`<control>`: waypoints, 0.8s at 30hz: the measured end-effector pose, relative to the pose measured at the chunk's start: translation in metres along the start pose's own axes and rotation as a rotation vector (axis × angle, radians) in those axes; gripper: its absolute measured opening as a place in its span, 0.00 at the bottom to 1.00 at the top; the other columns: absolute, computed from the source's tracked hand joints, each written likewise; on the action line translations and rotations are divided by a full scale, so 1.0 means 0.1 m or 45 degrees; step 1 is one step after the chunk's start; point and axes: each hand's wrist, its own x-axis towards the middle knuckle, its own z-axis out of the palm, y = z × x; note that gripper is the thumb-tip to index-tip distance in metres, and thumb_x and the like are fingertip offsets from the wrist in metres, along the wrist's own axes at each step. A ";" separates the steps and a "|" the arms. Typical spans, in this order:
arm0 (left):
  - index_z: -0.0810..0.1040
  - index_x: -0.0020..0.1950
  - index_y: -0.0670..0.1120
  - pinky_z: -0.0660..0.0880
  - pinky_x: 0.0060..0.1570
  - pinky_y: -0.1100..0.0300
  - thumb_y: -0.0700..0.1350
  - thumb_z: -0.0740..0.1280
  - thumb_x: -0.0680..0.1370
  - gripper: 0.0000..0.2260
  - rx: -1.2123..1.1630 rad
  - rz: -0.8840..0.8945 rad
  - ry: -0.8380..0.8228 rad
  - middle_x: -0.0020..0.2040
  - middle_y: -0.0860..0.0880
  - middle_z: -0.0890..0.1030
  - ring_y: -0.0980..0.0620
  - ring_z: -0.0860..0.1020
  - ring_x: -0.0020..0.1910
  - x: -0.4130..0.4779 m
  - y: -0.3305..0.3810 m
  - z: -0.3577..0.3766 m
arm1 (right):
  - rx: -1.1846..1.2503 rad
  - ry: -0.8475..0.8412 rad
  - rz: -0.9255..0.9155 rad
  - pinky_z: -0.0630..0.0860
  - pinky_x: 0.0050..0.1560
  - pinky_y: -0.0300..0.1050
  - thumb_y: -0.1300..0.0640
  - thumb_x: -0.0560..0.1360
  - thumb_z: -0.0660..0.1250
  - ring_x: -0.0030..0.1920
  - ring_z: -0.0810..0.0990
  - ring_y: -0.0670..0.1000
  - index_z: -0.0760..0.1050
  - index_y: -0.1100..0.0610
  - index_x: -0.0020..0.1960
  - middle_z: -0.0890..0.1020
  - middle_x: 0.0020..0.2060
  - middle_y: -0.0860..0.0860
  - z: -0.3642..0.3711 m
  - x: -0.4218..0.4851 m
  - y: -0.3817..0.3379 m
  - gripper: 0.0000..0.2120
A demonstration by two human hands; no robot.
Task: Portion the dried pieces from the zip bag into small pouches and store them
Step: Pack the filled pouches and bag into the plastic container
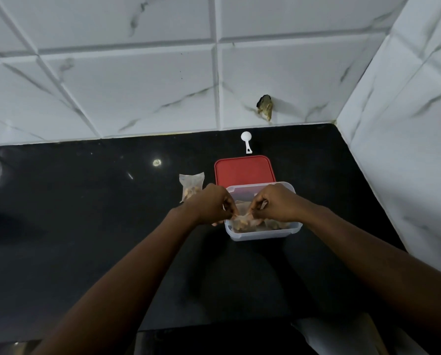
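My left hand [213, 203] and right hand [278, 201] each pinch one end of a small pouch [242, 221], fingers curled tight on its upper edge. It hangs between them, low inside the near-left part of the clear tub [263, 237]. The pouch is thin and see-through, with tan dried pieces bunched in its bottom. The zip bag [191, 184] lies on the black counter [86, 226] just beyond my left hand. A red lid [245, 170] sits behind the tub, and a white scoop [246, 140] lies beyond that.
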 end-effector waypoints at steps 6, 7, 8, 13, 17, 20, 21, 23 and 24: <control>0.86 0.56 0.51 0.81 0.59 0.51 0.44 0.74 0.78 0.07 0.181 -0.003 -0.035 0.56 0.53 0.86 0.57 0.83 0.54 0.05 0.05 0.05 | -0.026 0.028 0.007 0.82 0.54 0.44 0.58 0.74 0.76 0.45 0.84 0.39 0.86 0.48 0.48 0.86 0.43 0.41 0.07 0.04 0.03 0.06; 0.85 0.56 0.52 0.81 0.60 0.50 0.44 0.73 0.78 0.07 0.172 -0.002 -0.076 0.56 0.54 0.85 0.56 0.82 0.55 0.05 0.05 0.05 | -0.031 -0.010 0.018 0.82 0.54 0.43 0.58 0.75 0.75 0.45 0.84 0.39 0.85 0.47 0.47 0.86 0.43 0.41 0.05 0.03 0.03 0.06; 0.85 0.57 0.51 0.80 0.61 0.50 0.43 0.73 0.79 0.08 0.137 0.003 -0.129 0.57 0.53 0.85 0.56 0.82 0.56 0.06 0.05 0.03 | -0.033 -0.063 0.030 0.82 0.54 0.43 0.58 0.75 0.75 0.46 0.84 0.40 0.85 0.47 0.47 0.86 0.44 0.42 0.03 0.03 0.03 0.06; 0.85 0.59 0.48 0.78 0.64 0.53 0.41 0.72 0.79 0.10 0.098 0.000 -0.207 0.58 0.52 0.85 0.56 0.82 0.57 0.09 0.06 -0.02 | 0.005 -0.155 0.095 0.81 0.49 0.38 0.58 0.77 0.73 0.45 0.86 0.42 0.82 0.43 0.47 0.87 0.44 0.44 0.00 0.04 0.03 0.08; 0.85 0.58 0.53 0.80 0.60 0.49 0.46 0.73 0.78 0.09 0.234 -0.030 -0.161 0.57 0.54 0.85 0.54 0.82 0.57 0.13 0.03 0.03 | -0.128 -0.062 0.075 0.74 0.43 0.31 0.57 0.76 0.74 0.44 0.83 0.39 0.84 0.48 0.51 0.85 0.44 0.41 0.10 0.10 -0.01 0.06; 0.84 0.56 0.53 0.80 0.57 0.53 0.49 0.75 0.76 0.09 0.195 0.002 -0.124 0.55 0.55 0.85 0.57 0.82 0.54 0.13 -0.01 0.02 | -0.111 -0.058 0.083 0.77 0.46 0.33 0.57 0.75 0.75 0.45 0.83 0.39 0.85 0.49 0.51 0.84 0.43 0.41 0.05 0.10 -0.04 0.06; 0.85 0.55 0.53 0.79 0.55 0.58 0.49 0.75 0.76 0.09 0.141 0.015 -0.099 0.53 0.57 0.85 0.61 0.81 0.51 0.12 -0.03 0.00 | -0.078 -0.074 0.084 0.79 0.48 0.35 0.56 0.74 0.76 0.45 0.83 0.39 0.84 0.49 0.51 0.85 0.44 0.42 0.01 0.09 -0.05 0.07; 0.86 0.54 0.53 0.74 0.47 0.67 0.48 0.75 0.76 0.07 0.031 0.020 -0.012 0.49 0.60 0.84 0.68 0.79 0.44 0.10 -0.07 -0.06 | -0.001 -0.074 0.078 0.80 0.48 0.37 0.54 0.73 0.77 0.46 0.83 0.40 0.84 0.48 0.51 0.85 0.45 0.43 -0.10 0.09 -0.09 0.07; 0.86 0.53 0.53 0.72 0.44 0.69 0.47 0.75 0.77 0.06 -0.012 0.018 0.045 0.46 0.61 0.83 0.70 0.78 0.41 0.09 -0.10 -0.10 | 0.026 -0.042 0.064 0.79 0.46 0.35 0.54 0.73 0.77 0.45 0.83 0.39 0.84 0.48 0.51 0.85 0.45 0.43 -0.16 0.10 -0.12 0.07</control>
